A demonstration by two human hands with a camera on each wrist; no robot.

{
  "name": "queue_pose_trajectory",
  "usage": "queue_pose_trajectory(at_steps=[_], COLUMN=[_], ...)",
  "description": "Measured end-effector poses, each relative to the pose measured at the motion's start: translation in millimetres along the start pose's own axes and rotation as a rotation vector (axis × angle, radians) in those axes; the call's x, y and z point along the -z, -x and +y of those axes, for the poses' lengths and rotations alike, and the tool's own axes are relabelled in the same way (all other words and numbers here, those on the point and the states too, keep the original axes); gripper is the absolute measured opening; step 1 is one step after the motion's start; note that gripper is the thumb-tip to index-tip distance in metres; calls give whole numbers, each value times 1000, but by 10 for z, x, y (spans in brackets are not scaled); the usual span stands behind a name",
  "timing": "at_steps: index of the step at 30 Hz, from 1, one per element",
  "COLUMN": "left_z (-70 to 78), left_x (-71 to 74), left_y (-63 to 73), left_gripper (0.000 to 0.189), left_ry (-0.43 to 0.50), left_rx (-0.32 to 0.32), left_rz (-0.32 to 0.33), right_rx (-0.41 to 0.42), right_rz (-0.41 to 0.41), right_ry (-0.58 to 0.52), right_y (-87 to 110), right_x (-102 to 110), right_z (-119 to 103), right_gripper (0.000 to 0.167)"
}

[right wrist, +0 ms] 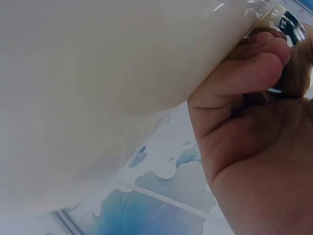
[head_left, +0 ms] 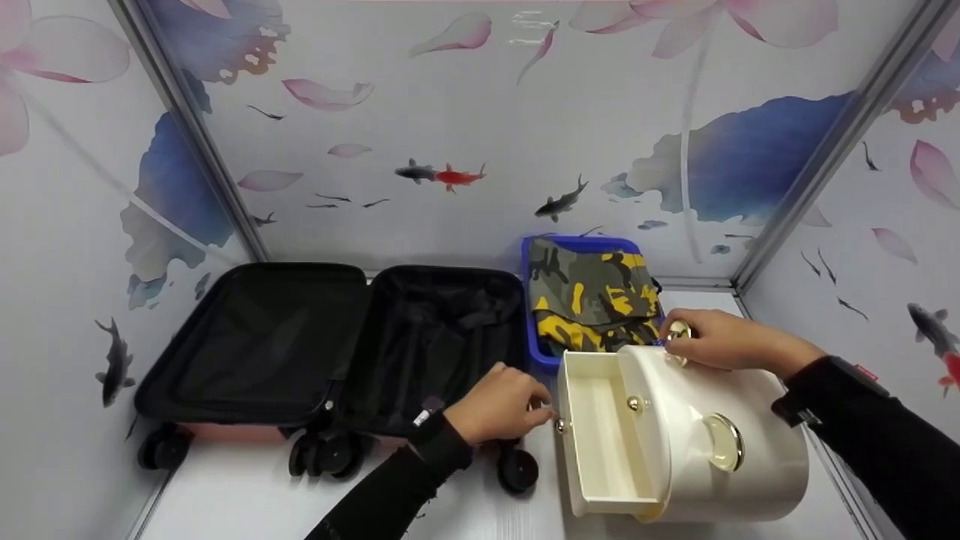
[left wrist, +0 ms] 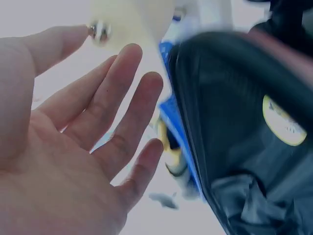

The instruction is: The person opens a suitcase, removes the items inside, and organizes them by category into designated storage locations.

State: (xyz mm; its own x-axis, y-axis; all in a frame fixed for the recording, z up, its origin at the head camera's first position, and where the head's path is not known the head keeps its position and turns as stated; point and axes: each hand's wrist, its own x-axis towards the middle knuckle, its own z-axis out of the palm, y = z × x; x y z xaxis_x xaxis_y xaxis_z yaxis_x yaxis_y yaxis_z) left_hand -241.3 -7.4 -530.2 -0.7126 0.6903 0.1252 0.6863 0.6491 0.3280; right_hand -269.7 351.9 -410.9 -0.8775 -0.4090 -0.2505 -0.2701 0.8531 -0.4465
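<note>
A cream storage box [head_left: 765, 487] lies at the front right, its drawer [head_left: 604, 435] pulled out toward the left. My right hand [head_left: 720, 341] has its fingers curled round the shiny metal-trimmed handle [right wrist: 286, 19] at the box's far side. A similar handle [head_left: 726, 442] on the near part is free. Beside the drawer's front is my left hand [head_left: 499, 405]. In the left wrist view its thumb tip is at the small metal knob [left wrist: 101, 32], while the other fingers extend apart, holding nothing. Whether the thumb touches the knob I cannot tell.
An opened suitcase with black lining [head_left: 262, 345] spreads across the left and middle, its wheels [head_left: 517, 471] facing me. Behind the storage box stands a blue basket [head_left: 531, 330] with camouflage cloth [head_left: 592, 292]. Printed panels [head_left: 480, 105] enclose the back and sides.
</note>
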Motion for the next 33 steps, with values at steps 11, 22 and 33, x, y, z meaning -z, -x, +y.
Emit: queue_pose_trajectory(at_steps=[11, 22, 33], left_z=[-369, -516, -489], left_x=[347, -1, -202], left_y=[-155, -362, -349], left_gripper=[15, 12, 19], left_ry=[-43, -65, -215], left_rx=[162, 318, 267], left_rz=[-137, -412, -354], right_rx=[-3, -13, -3], right_rz=[-12, -17, -7], right_ry=[9, -4, -11], right_y=[7, 12, 4], right_x=[21, 33, 0], right_z=[12, 21, -11], right_gripper=[25, 26, 23])
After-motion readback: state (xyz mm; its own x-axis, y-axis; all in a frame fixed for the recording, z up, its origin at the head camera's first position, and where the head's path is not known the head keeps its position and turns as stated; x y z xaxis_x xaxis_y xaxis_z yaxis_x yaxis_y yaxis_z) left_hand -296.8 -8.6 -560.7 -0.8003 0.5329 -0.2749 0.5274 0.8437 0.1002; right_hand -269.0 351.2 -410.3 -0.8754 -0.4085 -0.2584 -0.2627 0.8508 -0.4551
